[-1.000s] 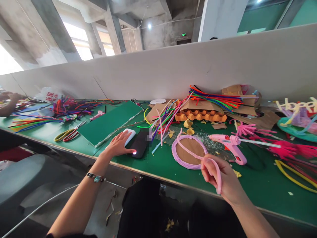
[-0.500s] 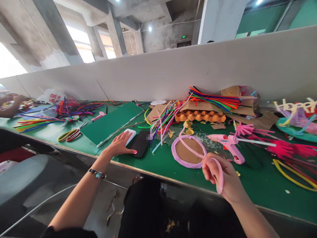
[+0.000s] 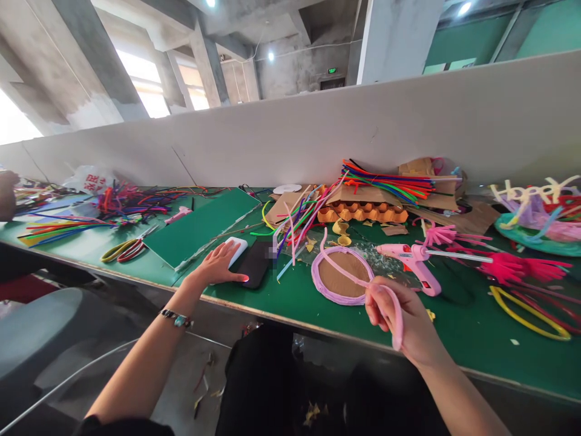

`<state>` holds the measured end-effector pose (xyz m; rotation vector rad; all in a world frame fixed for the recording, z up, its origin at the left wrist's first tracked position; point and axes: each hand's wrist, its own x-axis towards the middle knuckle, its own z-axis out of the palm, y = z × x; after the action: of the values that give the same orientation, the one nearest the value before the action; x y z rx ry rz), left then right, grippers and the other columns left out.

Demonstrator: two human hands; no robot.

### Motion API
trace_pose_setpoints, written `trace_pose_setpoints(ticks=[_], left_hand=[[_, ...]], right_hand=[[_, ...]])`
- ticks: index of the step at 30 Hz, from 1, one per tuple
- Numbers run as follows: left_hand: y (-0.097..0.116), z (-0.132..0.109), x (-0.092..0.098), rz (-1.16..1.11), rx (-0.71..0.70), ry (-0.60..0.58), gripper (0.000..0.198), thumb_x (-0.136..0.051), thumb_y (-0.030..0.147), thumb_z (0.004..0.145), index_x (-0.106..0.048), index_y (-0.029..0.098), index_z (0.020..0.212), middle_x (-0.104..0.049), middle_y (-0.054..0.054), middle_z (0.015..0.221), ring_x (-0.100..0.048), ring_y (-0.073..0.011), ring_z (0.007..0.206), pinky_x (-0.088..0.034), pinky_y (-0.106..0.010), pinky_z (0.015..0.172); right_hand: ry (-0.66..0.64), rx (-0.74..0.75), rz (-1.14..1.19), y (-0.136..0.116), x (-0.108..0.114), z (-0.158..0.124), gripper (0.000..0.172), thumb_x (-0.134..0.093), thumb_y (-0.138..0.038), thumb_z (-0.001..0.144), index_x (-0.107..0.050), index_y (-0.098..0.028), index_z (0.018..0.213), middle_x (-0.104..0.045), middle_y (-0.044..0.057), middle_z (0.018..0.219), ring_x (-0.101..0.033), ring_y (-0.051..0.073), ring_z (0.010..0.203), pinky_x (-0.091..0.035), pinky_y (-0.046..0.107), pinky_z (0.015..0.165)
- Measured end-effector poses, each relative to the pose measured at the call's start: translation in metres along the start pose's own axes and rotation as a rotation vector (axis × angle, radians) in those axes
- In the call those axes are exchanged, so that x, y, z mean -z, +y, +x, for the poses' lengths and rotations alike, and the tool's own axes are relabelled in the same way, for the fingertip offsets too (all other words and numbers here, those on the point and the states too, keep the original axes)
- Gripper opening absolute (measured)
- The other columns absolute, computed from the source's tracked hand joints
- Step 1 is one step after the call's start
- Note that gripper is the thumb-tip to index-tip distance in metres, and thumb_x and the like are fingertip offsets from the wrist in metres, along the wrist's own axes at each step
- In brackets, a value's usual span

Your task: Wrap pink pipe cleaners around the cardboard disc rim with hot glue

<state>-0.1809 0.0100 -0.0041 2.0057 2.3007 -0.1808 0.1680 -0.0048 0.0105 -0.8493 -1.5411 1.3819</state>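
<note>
My left hand (image 3: 221, 264) lies flat with fingers spread, resting over a white device (image 3: 238, 247) and the edge of a black phone (image 3: 254, 264). In my right hand (image 3: 393, 312) a pale pink pipe cleaner (image 3: 338, 263) is pinched; one end reaches up to the left, the other curls down below the fingers. Behind that strip lies a round cardboard disc (image 3: 345, 280) edged with lilac pipe cleaner. A pink glue gun (image 3: 417, 263) lies on its side to the right of the disc, a clear glue stick in its back.
On the green table (image 3: 290, 309) are scissors (image 3: 131, 247), a green board (image 3: 200, 227), an orange egg tray (image 3: 363, 213) and bundled pipe cleaners (image 3: 385, 181). Pink tassel shapes (image 3: 517, 266) and a "Happy" piece (image 3: 535, 191) lie right. Another person's hand (image 3: 8, 191) shows far left.
The view has shifted slightly, moving the table's things a little left in the picture. Both hands keep nearly the same pose, and the pipe cleaner stays in my right hand.
</note>
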Motion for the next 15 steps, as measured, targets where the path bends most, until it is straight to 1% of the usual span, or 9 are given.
trace_pose_setpoints(ticks=[3,7,10,12,15], left_hand=[[0.001,0.000,0.003,0.003,0.007,-0.017,0.106,-0.045,0.073,0.057,-0.015,0.014,0.140,-0.010,-0.015,0.147,-0.011,-0.0308,0.134,-0.017,-0.043,0.106],[0.004,0.002,0.009,0.006,-0.001,-0.067,0.107,-0.047,0.072,0.057,-0.015,0.012,0.140,-0.009,-0.016,0.147,-0.009,-0.0305,0.134,-0.016,-0.042,0.106],[0.005,0.003,0.012,0.013,0.002,-0.095,0.107,-0.049,0.070,0.058,-0.013,0.010,0.140,-0.006,-0.016,0.147,-0.008,-0.0304,0.134,-0.016,-0.041,0.107],[0.006,0.003,0.012,0.013,0.018,-0.111,0.107,-0.049,0.069,0.059,-0.011,0.010,0.140,-0.003,-0.016,0.147,-0.006,-0.0308,0.134,-0.015,-0.042,0.107],[0.007,0.002,0.011,-0.001,0.047,-0.125,0.108,-0.048,0.070,0.059,-0.007,0.012,0.140,0.001,-0.015,0.147,-0.002,-0.0318,0.134,-0.014,-0.045,0.106]], right_hand=[[0.079,-0.006,0.006,-0.001,-0.002,-0.002,0.036,-0.058,-0.049,0.070,-0.047,-0.018,0.054,-0.044,-0.005,0.042,-0.032,0.005,0.036,-0.023,0.019,0.036],[0.056,-0.012,-0.006,-0.001,-0.002,-0.002,0.039,-0.057,-0.053,0.069,-0.047,-0.019,0.054,-0.043,-0.005,0.041,-0.032,0.005,0.035,-0.022,0.019,0.035],[0.102,-0.011,-0.010,0.000,-0.001,-0.001,0.041,-0.055,-0.054,0.071,-0.047,-0.018,0.053,-0.044,-0.004,0.041,-0.032,0.005,0.036,-0.023,0.019,0.035],[0.092,-0.013,-0.011,0.001,0.000,0.000,0.041,-0.054,-0.055,0.072,-0.048,-0.018,0.053,-0.044,-0.004,0.041,-0.033,0.005,0.036,-0.023,0.019,0.035],[0.041,-0.006,-0.019,0.001,0.001,0.001,0.043,-0.054,-0.055,0.071,-0.048,-0.018,0.052,-0.045,-0.003,0.041,-0.034,0.005,0.036,-0.024,0.018,0.034]])
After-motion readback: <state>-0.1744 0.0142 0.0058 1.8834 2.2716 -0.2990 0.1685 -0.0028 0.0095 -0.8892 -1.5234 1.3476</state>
